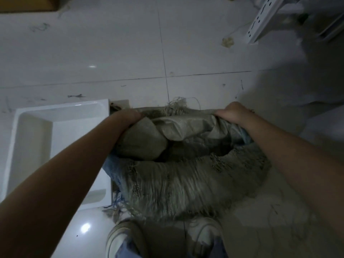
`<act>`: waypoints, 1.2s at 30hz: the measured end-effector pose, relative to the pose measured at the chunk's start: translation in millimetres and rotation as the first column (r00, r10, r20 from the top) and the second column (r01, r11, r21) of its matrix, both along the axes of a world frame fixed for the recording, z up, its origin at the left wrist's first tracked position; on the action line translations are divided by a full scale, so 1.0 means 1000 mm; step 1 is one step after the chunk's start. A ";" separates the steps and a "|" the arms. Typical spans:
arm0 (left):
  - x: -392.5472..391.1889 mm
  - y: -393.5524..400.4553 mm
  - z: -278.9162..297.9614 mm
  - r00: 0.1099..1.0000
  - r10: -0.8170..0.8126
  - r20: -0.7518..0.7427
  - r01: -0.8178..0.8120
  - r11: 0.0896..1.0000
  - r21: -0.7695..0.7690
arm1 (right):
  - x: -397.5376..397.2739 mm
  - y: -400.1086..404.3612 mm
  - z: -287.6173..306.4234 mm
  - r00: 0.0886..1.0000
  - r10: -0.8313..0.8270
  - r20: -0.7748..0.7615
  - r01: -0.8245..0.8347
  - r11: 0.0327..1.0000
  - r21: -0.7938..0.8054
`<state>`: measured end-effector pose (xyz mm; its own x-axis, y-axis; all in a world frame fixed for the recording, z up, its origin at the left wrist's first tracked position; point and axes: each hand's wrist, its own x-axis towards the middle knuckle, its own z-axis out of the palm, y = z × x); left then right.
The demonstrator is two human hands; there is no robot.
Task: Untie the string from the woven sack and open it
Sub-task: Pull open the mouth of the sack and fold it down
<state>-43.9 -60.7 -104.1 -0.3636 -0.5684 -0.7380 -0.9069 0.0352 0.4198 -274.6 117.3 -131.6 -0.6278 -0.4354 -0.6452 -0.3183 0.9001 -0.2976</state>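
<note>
tub: white plastic tub [37, 146] on floor, left edge of frame
L hand: left hand [128, 116] fisted on sack rim, left-center
sack: woven sack [186, 179] center-bottom, mouth pulled open, frayed edges, gray bundles inside
R hand: right hand [232, 113] gripping rim, right-center
shoes: shoes [122, 237] bottom, just below sack

sack [186, 175] | grey-tan woven, frayed rim | mouth open, folded sacks inside | upright on floor, string not visible
</note>
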 end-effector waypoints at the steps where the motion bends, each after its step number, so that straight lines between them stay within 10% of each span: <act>1: -0.004 0.004 -0.004 0.995 -0.071 0.067 0.077 0.994 -0.081 | 0.003 -0.001 -0.001 0.973 0.134 -0.185 -0.131 0.991 0.033; 4: -0.010 0.016 -0.004 0.926 -0.252 0.280 0.358 0.822 -0.443 | 0.031 -0.004 0.020 0.728 0.274 -0.629 -0.381 0.924 -0.038; 7: -0.008 0.040 0.001 0.845 -0.482 0.233 0.459 0.430 -0.777 | 0.074 0.003 0.035 0.590 0.480 -0.650 -0.526 0.839 0.142; 12: 0.016 0.072 -0.032 0.536 -0.641 0.548 0.792 0.159 -0.589 | 0.106 0.025 0.007 0.537 0.702 -0.469 -0.522 0.713 0.469; 18: 0.035 0.052 -0.040 0.798 -0.486 0.357 0.592 0.520 -0.615 | 0.065 0.042 -0.006 0.794 0.332 -0.509 -0.316 0.941 0.120; 21: 0.036 0.034 -0.031 0.934 -0.358 -0.022 0.282 0.769 -0.573 | 0.041 0.044 0.014 0.996 0.019 -0.085 -0.045 0.943 -0.329; 28: 0.022 0.010 -0.008 0.876 0.234 -0.421 -0.253 0.967 0.010 | -0.003 0.039 0.022 0.669 -0.336 0.663 0.624 0.738 -0.256; 30: 0.024 0.001 -0.004 0.865 0.278 -0.418 -0.238 0.960 0.146 | -0.006 0.034 0.015 0.628 -0.448 0.636 0.704 0.675 -0.220; 33: 0.028 -0.001 -0.004 0.916 0.303 -0.262 -0.210 0.920 0.330 | -0.007 0.025 -0.003 0.900 -0.333 0.281 0.404 0.880 -0.249; 36: 0.026 0.010 -0.021 0.994 -0.108 0.024 0.108 0.994 -0.006 | 0.005 0.024 -0.015 0.960 0.096 -0.263 -0.100 0.995 -0.004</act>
<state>-18.1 -50.5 -124.8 -0.4056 -0.5325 -0.7430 -0.9074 0.1363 0.3976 -269.3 141.7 -147.0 -0.7277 -0.5128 -0.4555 -0.4736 0.8560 -0.2070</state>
